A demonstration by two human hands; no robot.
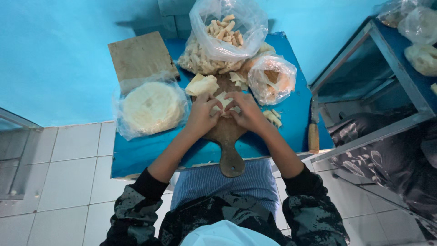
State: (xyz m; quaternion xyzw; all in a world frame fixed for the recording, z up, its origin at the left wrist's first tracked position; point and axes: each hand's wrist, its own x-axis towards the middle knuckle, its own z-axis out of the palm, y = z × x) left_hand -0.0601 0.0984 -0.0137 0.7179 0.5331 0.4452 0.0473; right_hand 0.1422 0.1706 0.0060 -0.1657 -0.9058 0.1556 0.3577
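Blue-topped desk, small and low, set against a blue wall; white floor tiles below.

Wooden paddle board at the desk's middle, handle over the near edge, apparently so placed to serve as a work surface directly before the seated person.

Pale dough wrapper on the board's far half, pinched between both hands. Left hand closed on the wrapper's left side, right hand closed on its right side, fingertips meeting over it; grip looks suited to folding or rolling the sheet.

Folded wrapper pieces just beyond the left hand, within easy reach.

Bagged stack of round flat sheets near the desk's left edge, plastic opened at the top.

Square wooden board at the far left corner, partly under that bag.

Large clear bag of small finished rolls at the far edge, mouth open; further loose rolls heaped beneath it.

Smaller clear bag toward the far right, orange-brown contents, kind not clear.

Few finished rolls lying just right of the right hand.

Knife with wooden handle along the right edge, handle toward the near corner.

Metal-framed rack to the right, with more bags on top.
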